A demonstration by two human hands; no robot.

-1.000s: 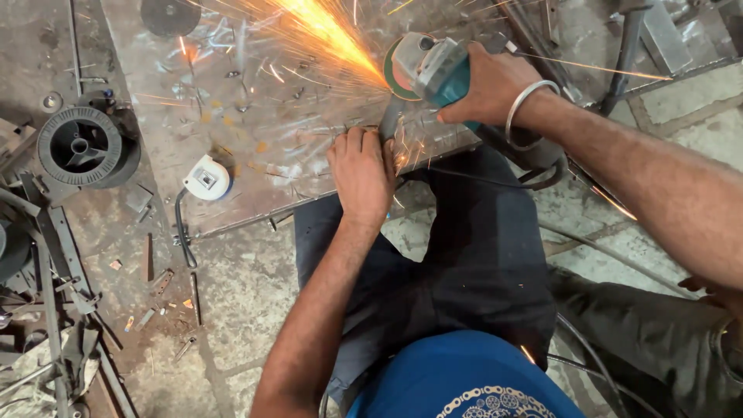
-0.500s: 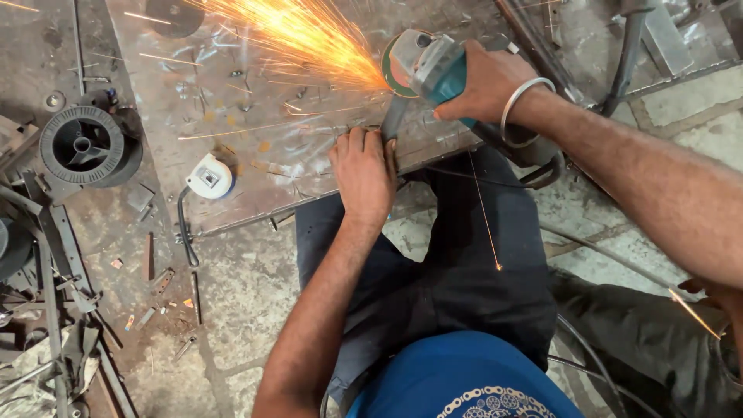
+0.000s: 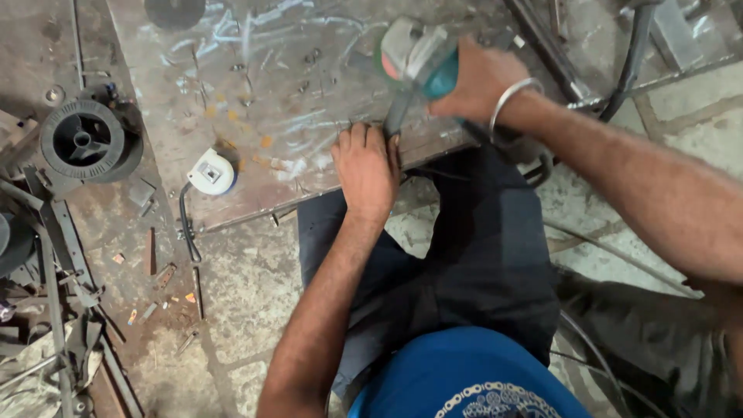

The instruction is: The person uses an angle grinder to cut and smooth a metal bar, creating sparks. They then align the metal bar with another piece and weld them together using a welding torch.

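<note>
Angle grinder [image 3: 414, 58], seen from the head camera, sits over the near right part of the steel plate [image 3: 255, 93], just beyond the plate's near edge. Its teal body is motion-blurred; the long axis seems to run roughly from the right hand towards the left, with the grey head and guard at the left end. A dark narrow part, likely the disc edge, drops from the head down to the plate beside the left hand; blur makes it hard to be sure. The right hand [image 3: 480, 77] is wrapped around the teal body, fingers curled closed on it, a metal bangle [image 3: 507, 104] on the wrist. The left hand [image 3: 368, 170] lies palm down at the plate's near edge, fingers together and pressed flat on the metal, fingertips just beside the dark part of the grinder. The plate is scuffed and marked with bright scratches. A white tape measure [image 3: 211, 172] rests on the plate's near left corner. A black wire spool [image 3: 83, 143] lies on the floor to the left, amid metal scraps.
</note>
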